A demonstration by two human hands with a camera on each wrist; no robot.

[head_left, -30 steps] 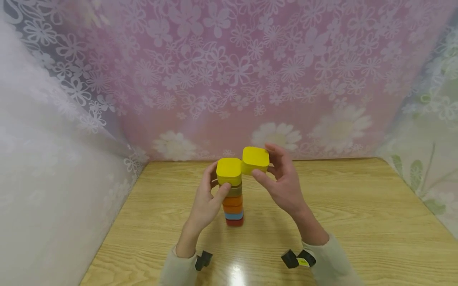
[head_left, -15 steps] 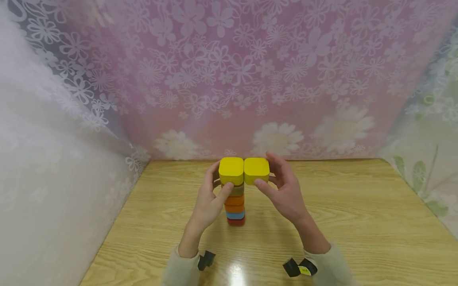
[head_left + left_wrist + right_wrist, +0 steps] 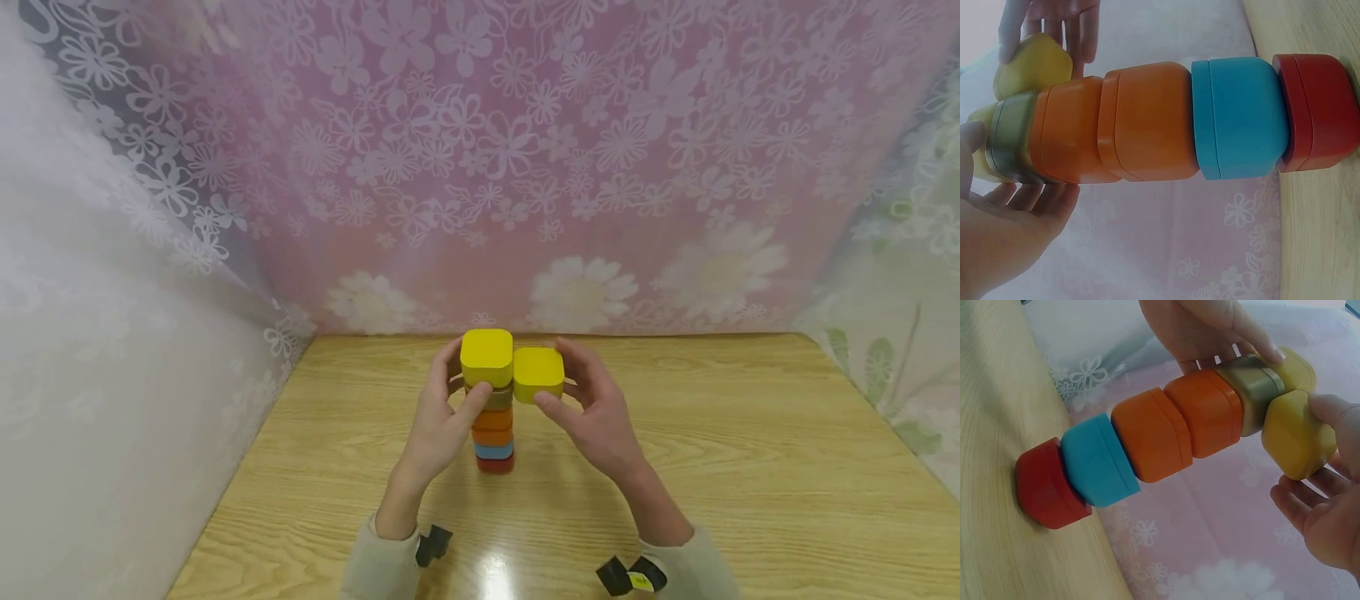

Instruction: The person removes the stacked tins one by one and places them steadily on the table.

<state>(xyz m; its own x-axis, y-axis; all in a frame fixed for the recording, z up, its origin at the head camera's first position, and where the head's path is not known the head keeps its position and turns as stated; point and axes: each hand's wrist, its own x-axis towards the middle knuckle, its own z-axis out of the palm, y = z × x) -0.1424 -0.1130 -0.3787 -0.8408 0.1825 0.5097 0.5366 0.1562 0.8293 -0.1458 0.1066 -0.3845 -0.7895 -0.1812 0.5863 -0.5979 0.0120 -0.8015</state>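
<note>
A tower of small rounded square boxes stands upright on the table: a red box (image 3: 1052,484) at the bottom, then a blue box (image 3: 1239,119), two orange boxes (image 3: 1150,434), an olive-gold box (image 3: 1013,134) and a yellow box (image 3: 487,357) on top. My left hand (image 3: 438,425) grips the top yellow box from the left, its thumb on the near side and the fingers behind. In my right hand (image 3: 600,408) a second yellow box (image 3: 538,373) is held between thumb and fingers, right beside the tower top and slightly lower than the box there.
The wooden table (image 3: 750,458) reaches out around the tower. A pink flowered curtain (image 3: 480,167) hangs along its back edge, with pale cloth (image 3: 135,375) at the left and more cloth (image 3: 900,358) at the right. Black wrist cameras (image 3: 433,546) sit on both sleeves.
My right hand has lowered its yellow box from slightly above the tower's top box to slightly below it. The left hand keeps its grip, nearly still.
</note>
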